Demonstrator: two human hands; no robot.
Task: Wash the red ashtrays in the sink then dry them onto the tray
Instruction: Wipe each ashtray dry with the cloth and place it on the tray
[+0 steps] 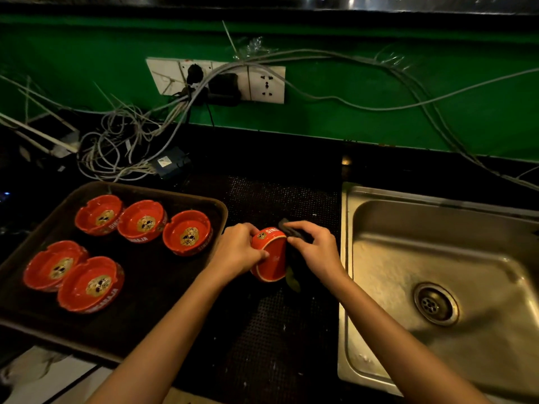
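My left hand [237, 249] grips a red ashtray [272, 256] tipped on its side above the black mat, between the tray and the sink. My right hand [313, 247] holds a dark cloth [291, 233] against the ashtray's right side. Several red ashtrays with gold emblems sit upright on the dark tray [163, 290] at the left, among them one nearest my left hand [188, 232] and one at the front [92, 284]. The steel sink [437, 258] at the right holds nothing.
A black perforated mat [280, 330] covers the counter between tray and sink. A tangle of grey cables [116, 147] and a small dark box lie behind the tray, under a wall socket panel [215, 80] on the green wall. The sink drain [436, 303] is at the right.
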